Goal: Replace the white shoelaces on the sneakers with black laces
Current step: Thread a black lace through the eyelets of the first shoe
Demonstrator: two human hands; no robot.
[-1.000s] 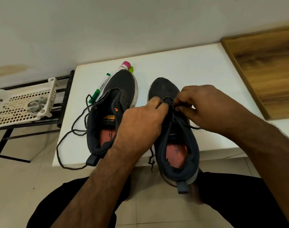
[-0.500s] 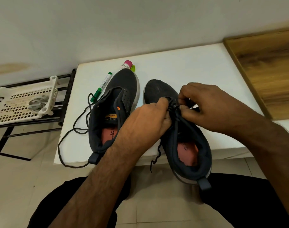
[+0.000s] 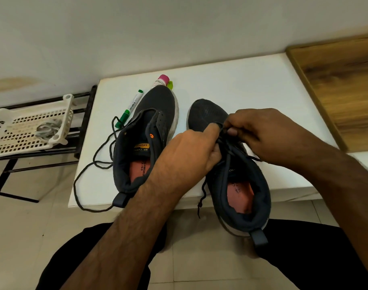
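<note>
Both hands are working at the front eyelets of the right sneaker, which is hanging half off the near edge of the white table. The left hand and right hand are each pinching the black lace. The left sneaker is lying beside it, another black lace trailing loose.
</note>
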